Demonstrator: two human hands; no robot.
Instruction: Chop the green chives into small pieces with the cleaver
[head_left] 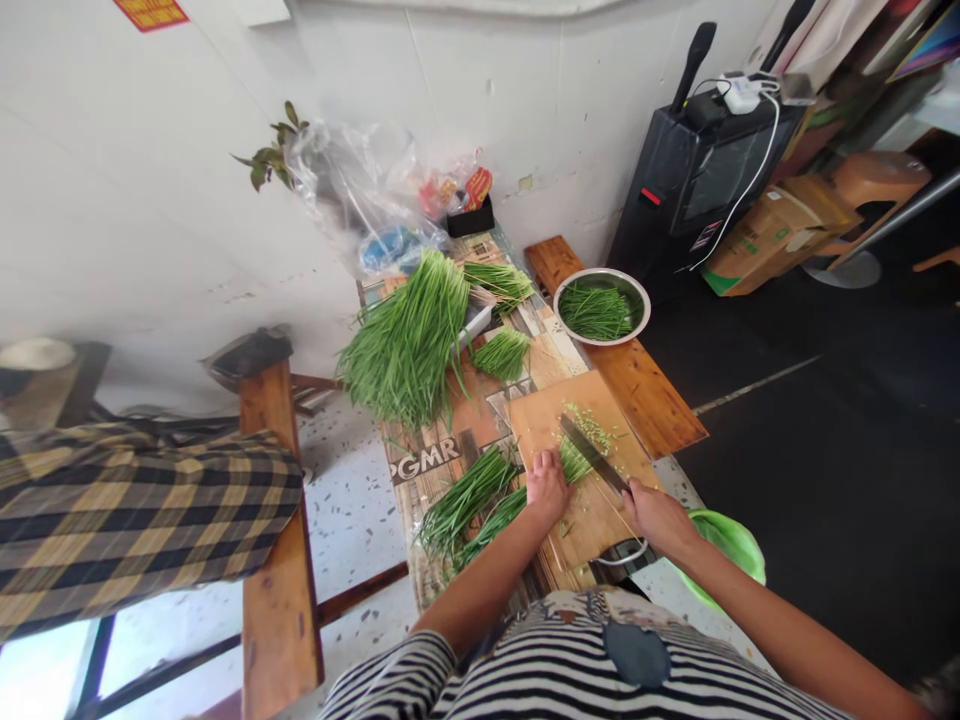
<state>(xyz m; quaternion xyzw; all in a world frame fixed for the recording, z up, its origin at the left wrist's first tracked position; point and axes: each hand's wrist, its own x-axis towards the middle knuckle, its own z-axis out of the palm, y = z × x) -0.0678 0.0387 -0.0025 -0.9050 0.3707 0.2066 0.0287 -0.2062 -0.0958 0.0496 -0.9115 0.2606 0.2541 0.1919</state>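
My left hand (546, 489) is closed over a bunch of green chives (491, 505) and presses it down on the wooden cutting board (592, 515). My right hand (654, 514) grips the handle of a dark knife (592, 452), whose blade lies across the chives' cut ends. Small chopped pieces (592, 425) lie on the board beyond the blade.
A large heap of chives (409, 345) and smaller bundles (502, 352) lie farther along the narrow table. A metal bowl of cut chives (602, 306) sits on a wooden bench. A green basin (729, 545) is at my right, a bench with checked cloth (135, 515) at my left.
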